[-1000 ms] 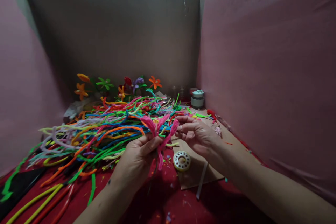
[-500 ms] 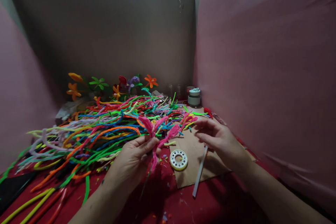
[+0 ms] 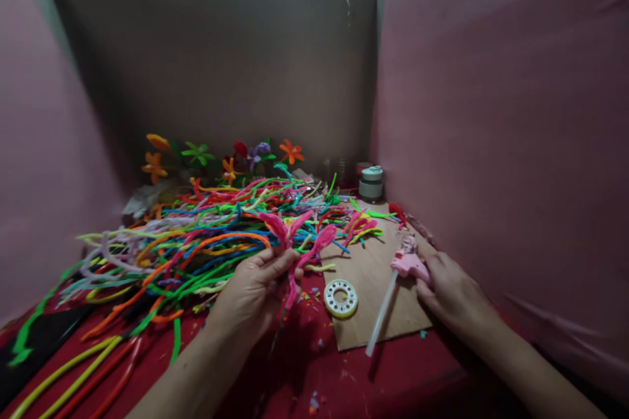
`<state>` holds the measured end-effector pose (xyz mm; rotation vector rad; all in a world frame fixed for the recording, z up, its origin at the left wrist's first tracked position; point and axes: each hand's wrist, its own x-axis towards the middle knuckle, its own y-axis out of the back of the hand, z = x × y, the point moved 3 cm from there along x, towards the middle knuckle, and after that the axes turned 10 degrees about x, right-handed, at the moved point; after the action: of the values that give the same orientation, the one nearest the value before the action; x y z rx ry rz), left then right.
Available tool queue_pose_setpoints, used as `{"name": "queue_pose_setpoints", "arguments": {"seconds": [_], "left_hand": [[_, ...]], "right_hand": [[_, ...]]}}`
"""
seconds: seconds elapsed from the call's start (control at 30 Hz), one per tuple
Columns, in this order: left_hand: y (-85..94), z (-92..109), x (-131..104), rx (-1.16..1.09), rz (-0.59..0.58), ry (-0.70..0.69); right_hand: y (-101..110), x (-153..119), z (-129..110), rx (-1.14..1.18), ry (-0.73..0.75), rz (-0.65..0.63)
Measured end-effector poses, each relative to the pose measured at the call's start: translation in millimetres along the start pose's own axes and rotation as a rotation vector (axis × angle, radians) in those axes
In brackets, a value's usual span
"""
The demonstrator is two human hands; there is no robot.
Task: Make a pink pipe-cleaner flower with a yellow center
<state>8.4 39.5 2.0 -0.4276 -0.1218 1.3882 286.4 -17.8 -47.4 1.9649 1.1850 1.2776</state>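
Pinched between the thumb and fingers of my left hand (image 3: 260, 285) is a pink pipe-cleaner flower (image 3: 322, 242), its petals upright and its stem hanging below. On the right, my right hand (image 3: 449, 288) has its fingers around the handle of a pink glue gun (image 3: 410, 264). A translucent glue stick (image 3: 382, 314) sticks out of the gun's back end toward me. Beneath the gun lies a brown board (image 3: 358, 334). A white tape roll (image 3: 341, 298) rests at the board's left edge, between my hands.
A big heap of coloured pipe cleaners (image 3: 196, 245) covers the left and middle of the red table (image 3: 344, 386). Finished flowers (image 3: 199, 153) stand behind it. A lidded jar (image 3: 371, 184) is at the back right, near the pink wall (image 3: 491, 111).
My right hand has closed on the pink glue gun, which now shows above the board. The view has shifted slightly; my left hand still holds the pink flower.
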Motion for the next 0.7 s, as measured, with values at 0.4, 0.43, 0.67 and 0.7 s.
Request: {"name": "queue_pose_setpoints", "arguments": {"seconds": [0.4,0.43,0.67,0.7], "left_hand": [[5.7,8.5,-2.7,-0.064,0.047,-0.121],[7.9,11.7,-2.9,-0.078,0.068,-0.15],[24.0,27.9,3.5,-0.173,0.218,-0.304],[25.8,28.3,5.3,-0.186,0.232,-0.316]], "right_hand": [[28.5,30.1,-62.4,1.421,-0.377,-0.152],[25.7,34.1,-72.0,1.435,-0.355,-0.19],[-0.2,68.7,-118.1,1.444,-0.065,-0.309],[-3.1,71.9,-121.2,1.419,-0.029,-0.301]]}}
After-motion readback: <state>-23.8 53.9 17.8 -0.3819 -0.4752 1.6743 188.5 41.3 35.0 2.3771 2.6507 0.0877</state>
